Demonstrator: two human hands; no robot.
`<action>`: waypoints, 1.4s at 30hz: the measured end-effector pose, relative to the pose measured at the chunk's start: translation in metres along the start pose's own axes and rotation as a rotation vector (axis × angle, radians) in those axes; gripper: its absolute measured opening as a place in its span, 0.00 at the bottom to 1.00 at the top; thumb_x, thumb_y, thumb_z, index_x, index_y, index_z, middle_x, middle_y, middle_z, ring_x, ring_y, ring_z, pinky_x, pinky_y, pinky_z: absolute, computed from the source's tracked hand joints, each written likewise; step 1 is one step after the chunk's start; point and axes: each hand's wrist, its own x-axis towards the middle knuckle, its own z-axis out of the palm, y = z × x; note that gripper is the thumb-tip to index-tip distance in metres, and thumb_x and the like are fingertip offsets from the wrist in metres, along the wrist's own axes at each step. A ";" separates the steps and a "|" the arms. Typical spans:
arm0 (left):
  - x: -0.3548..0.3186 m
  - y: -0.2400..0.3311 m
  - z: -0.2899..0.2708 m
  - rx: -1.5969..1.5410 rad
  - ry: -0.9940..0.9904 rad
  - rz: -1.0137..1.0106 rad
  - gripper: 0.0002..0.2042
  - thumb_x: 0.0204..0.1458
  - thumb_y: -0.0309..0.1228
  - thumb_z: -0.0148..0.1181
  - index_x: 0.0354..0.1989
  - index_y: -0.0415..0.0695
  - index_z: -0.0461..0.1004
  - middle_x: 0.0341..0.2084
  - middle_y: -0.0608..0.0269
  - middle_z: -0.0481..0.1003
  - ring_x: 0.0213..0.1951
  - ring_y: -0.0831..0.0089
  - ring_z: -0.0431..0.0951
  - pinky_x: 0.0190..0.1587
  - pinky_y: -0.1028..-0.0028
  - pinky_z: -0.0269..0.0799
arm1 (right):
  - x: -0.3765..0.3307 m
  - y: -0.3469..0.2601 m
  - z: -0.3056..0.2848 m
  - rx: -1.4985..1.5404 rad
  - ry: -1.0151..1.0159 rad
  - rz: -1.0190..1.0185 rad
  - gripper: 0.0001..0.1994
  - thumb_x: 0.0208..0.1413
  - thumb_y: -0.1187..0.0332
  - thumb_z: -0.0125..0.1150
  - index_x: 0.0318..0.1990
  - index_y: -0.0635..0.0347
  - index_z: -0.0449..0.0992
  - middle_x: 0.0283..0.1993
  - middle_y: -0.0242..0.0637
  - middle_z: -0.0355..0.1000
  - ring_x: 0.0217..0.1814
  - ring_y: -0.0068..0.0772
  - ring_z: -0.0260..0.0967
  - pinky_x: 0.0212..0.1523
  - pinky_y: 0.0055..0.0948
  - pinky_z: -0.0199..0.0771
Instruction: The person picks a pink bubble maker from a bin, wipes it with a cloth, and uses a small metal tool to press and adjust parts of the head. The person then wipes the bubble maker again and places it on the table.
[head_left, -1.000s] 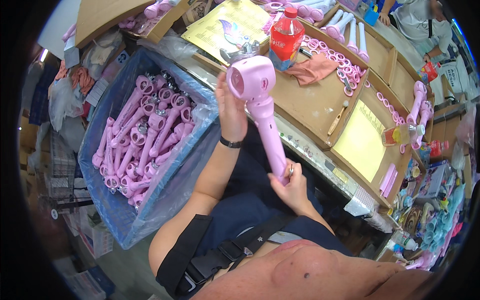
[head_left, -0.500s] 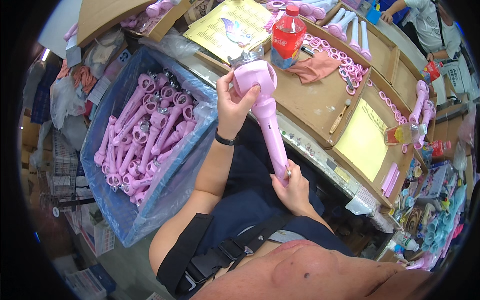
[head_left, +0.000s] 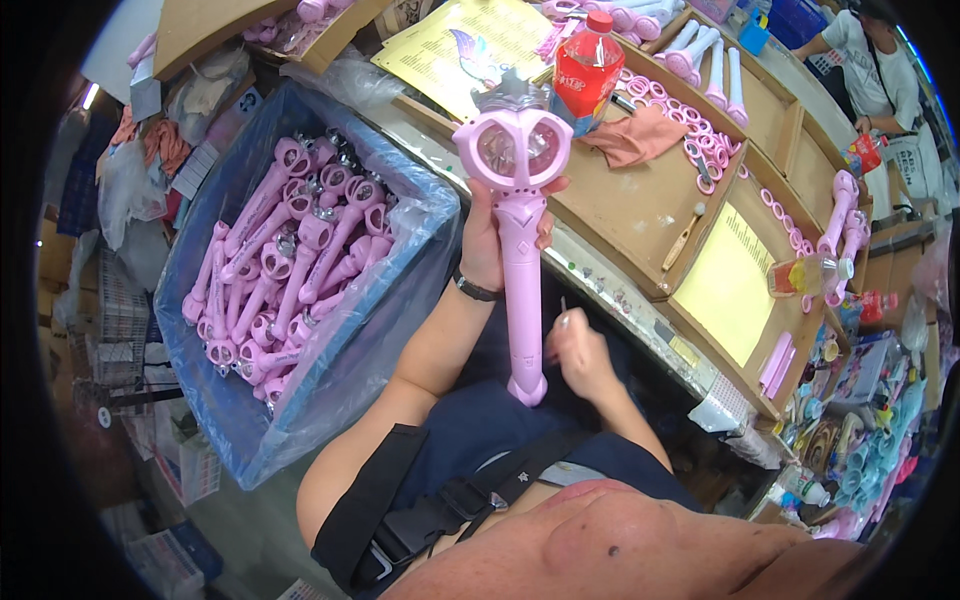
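A pink toy wand [head_left: 521, 265] stands almost upright before me, with a silvery crown on top and clear round windows in its head. Behind its neck my left hand [head_left: 482, 240] is wrapped round it, fingertips showing on the right side. The wand's lower end hangs over my lap. Just right of the handle, apart from it, my right hand [head_left: 582, 355] is closed and slightly blurred. Something thin and pale sticks up from its fingers, too small to name.
To the left, a blue plastic-lined bin [head_left: 400, 300] holds several similar wands. On the bench are a red-labelled drink bottle [head_left: 588, 75], a cloth [head_left: 640, 137], pink rings [head_left: 705, 155], a brush [head_left: 682, 238] and yellow sheets [head_left: 730, 275]. Another person [head_left: 875, 75] is at the far right.
The wand has turned so its windows face me and stands more upright. My left hand has slid from its head to its neck. My right hand has let go of the handle's lower end.
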 end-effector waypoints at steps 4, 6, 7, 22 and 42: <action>0.000 0.003 0.000 0.056 -0.050 -0.005 0.40 0.54 0.65 0.39 0.64 0.42 0.56 0.55 0.40 0.67 0.27 0.74 0.73 0.26 0.77 0.71 | 0.023 -0.044 -0.033 -0.320 0.394 -0.337 0.06 0.62 0.68 0.49 0.36 0.60 0.69 0.21 0.46 0.69 0.23 0.50 0.69 0.23 0.40 0.67; -0.001 0.002 0.004 0.036 -0.062 0.000 0.40 0.54 0.65 0.40 0.64 0.42 0.56 0.54 0.38 0.67 0.28 0.73 0.76 0.26 0.77 0.72 | 0.036 -0.070 -0.044 -0.477 0.523 -0.569 0.06 0.57 0.67 0.57 0.36 0.58 0.72 0.22 0.40 0.68 0.20 0.44 0.68 0.21 0.37 0.66; -0.002 0.003 0.006 0.039 -0.030 0.008 0.40 0.54 0.65 0.40 0.63 0.42 0.57 0.53 0.40 0.69 0.27 0.74 0.75 0.25 0.77 0.72 | 0.041 -0.081 -0.047 -0.561 0.542 -0.654 0.06 0.54 0.67 0.59 0.36 0.57 0.73 0.22 0.38 0.68 0.19 0.43 0.67 0.20 0.36 0.66; -0.011 0.013 -0.006 0.436 -0.035 0.134 0.33 0.51 0.54 0.59 0.54 0.39 0.61 0.36 0.58 0.73 0.32 0.70 0.78 0.31 0.75 0.75 | 0.041 -0.123 -0.052 -0.714 0.544 -0.590 0.08 0.51 0.65 0.60 0.26 0.58 0.74 0.21 0.37 0.69 0.22 0.42 0.70 0.24 0.36 0.69; -0.028 0.013 -0.028 0.748 -0.042 0.112 0.37 0.50 0.46 0.66 0.60 0.36 0.55 0.46 0.62 0.68 0.44 0.78 0.70 0.45 0.77 0.68 | 0.047 -0.076 -0.051 -0.730 0.554 -0.792 0.06 0.48 0.70 0.64 0.33 0.58 0.74 0.23 0.37 0.63 0.25 0.40 0.67 0.24 0.36 0.67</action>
